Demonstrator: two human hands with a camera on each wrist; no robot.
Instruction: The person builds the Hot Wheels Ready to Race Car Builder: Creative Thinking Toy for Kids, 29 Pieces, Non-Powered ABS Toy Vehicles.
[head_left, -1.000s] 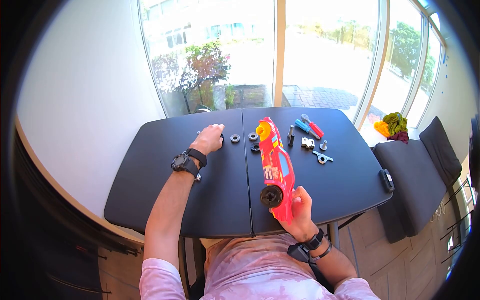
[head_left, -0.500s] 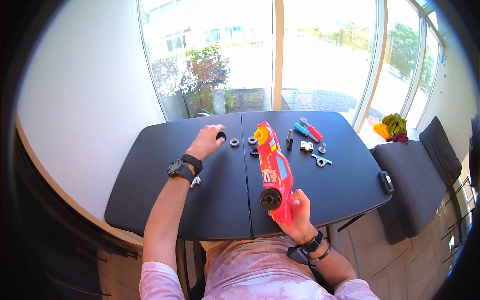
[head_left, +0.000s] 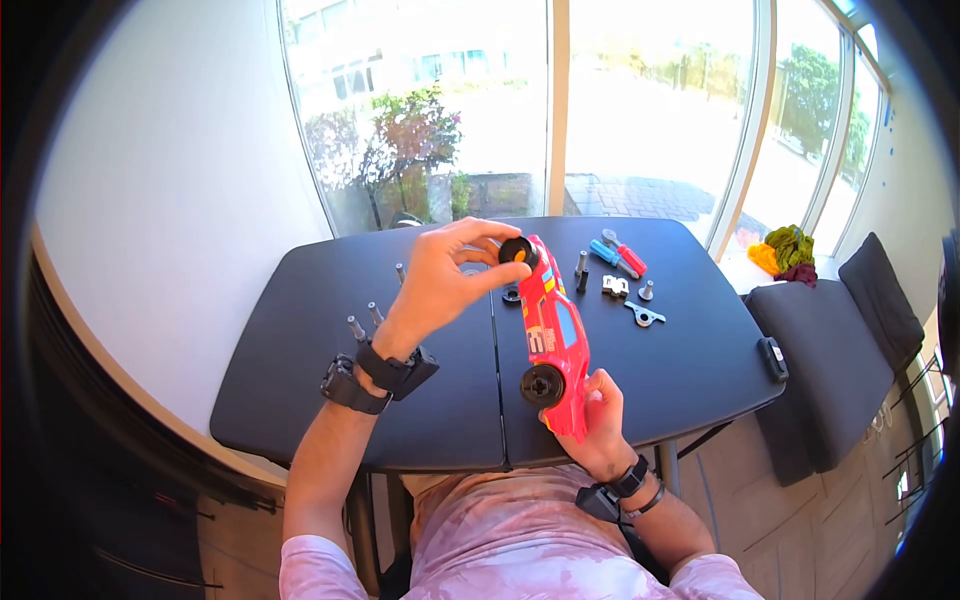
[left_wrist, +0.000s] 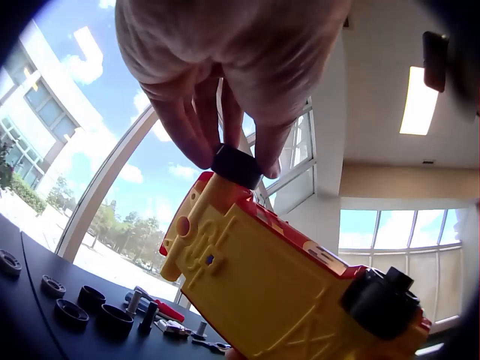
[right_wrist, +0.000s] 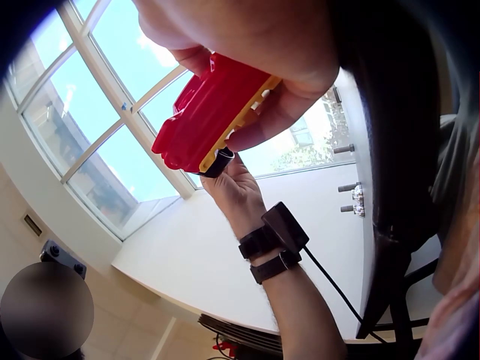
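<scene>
The left hand (head_left: 440,282) pinches a black wheel (head_left: 517,251) against the red toy car's (head_left: 556,335) far end, while the right hand (head_left: 598,430) grips its near end above the table (head_left: 430,400).

Black table (head_left: 300,370): upright bolts (head_left: 356,328) left half; rings (left_wrist: 116,328) near seam; red tool (head_left: 634,264), blue tool (head_left: 604,252), silver bracket (head_left: 615,287), grey flat piece (head_left: 645,316) right.

Bright daylight glares through the windows (head_left: 655,120); edges bow and darken; wrist views seem slightly soft.
</scene>
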